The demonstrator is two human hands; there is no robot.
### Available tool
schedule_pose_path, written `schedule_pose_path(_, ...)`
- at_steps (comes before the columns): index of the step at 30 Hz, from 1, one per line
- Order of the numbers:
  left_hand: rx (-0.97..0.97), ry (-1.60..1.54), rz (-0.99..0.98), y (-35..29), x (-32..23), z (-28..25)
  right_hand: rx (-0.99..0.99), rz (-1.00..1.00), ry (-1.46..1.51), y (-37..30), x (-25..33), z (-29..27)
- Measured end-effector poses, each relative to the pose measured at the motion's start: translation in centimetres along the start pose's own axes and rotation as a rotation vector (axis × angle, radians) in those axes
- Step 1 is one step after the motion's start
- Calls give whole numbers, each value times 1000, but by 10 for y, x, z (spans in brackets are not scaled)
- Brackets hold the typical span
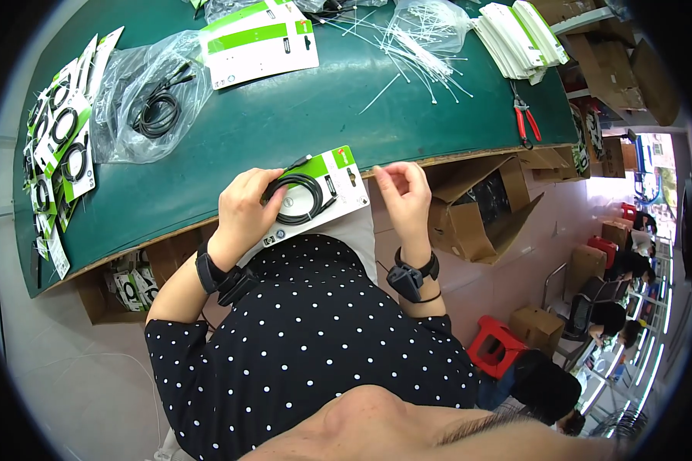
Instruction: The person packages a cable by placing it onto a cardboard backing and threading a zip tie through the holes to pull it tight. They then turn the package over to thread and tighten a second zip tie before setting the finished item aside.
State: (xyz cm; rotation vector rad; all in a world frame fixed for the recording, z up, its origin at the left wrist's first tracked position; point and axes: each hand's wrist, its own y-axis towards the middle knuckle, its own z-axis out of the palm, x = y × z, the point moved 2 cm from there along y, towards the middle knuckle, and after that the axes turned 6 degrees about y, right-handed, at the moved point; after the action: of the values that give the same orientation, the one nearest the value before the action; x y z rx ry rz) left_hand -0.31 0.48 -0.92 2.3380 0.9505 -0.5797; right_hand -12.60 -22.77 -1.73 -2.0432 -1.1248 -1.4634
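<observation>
My left hand (244,201) is closed on a coiled black cable (316,192), its thumb across the left side of the coil. The coil lies against a white and green packaging card (349,203), tilted over the table's front edge at my waist. One cable plug sticks out past the top of the card. Just right of the card, apart from it, is my right hand (406,192). Its thumb and forefinger are brought together in a pinch, and whatever may be between them is too small to make out.
Carded cables (63,142) are piled on the green table (284,115) at left, beside a clear bag (119,115) with a loose cable. Blank cards (261,61), white cable ties (423,61), a card stack (511,42) and red-handled cutters (525,123) lie farther back. An open carton (469,219) stands below right.
</observation>
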Motion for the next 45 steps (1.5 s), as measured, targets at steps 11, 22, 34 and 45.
schedule_pose_path(11,-18,-27,55,8,6,2,407,-702,-319,13,42,80)
schedule_pose_path(22,30,-78,-73,11,7,5,425,-589,-220,23,39,71)
schedule_pose_path(34,9,-69,-70,11,6,8,323,-423,-234,9,34,47)
schedule_pose_path(45,-39,-109,-42,10,10,12,368,-467,-369,3,38,60)
